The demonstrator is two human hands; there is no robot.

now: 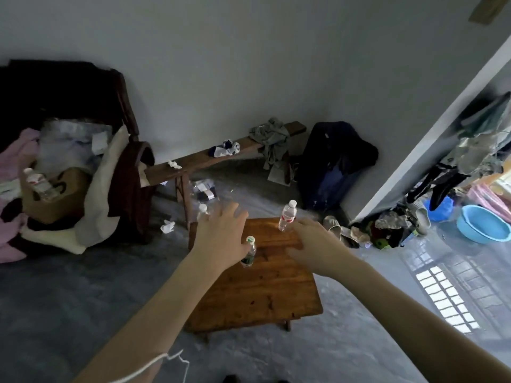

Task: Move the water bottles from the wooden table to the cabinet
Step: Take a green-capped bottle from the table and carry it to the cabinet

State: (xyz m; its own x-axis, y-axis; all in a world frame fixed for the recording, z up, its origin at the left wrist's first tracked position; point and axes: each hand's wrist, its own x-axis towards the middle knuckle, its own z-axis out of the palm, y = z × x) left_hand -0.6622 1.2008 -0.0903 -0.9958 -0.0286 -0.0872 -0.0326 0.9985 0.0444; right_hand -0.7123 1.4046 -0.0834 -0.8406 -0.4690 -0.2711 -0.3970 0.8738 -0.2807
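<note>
A small wooden table (265,288) stands on the grey floor below me. Three water bottles stand on it: a red-labelled one (287,217) at the far right corner, a green-labelled one (249,254) near the middle, and a clear one (202,212) at the far left corner, mostly hidden behind my left hand. My left hand (221,233) hovers open over the table's far left, fingers spread, between the clear and green-labelled bottles. My right hand (312,244) is open too, palm down, just right of the red-labelled bottle. Neither hand holds anything.
A dark chair (124,167) piled with clothes and a paper bag (55,194) holding another bottle stands at the left. A long wooden bench (199,161) with rags runs along the wall, beside a dark suitcase (331,167). Clutter and a blue basin (482,226) lie at right.
</note>
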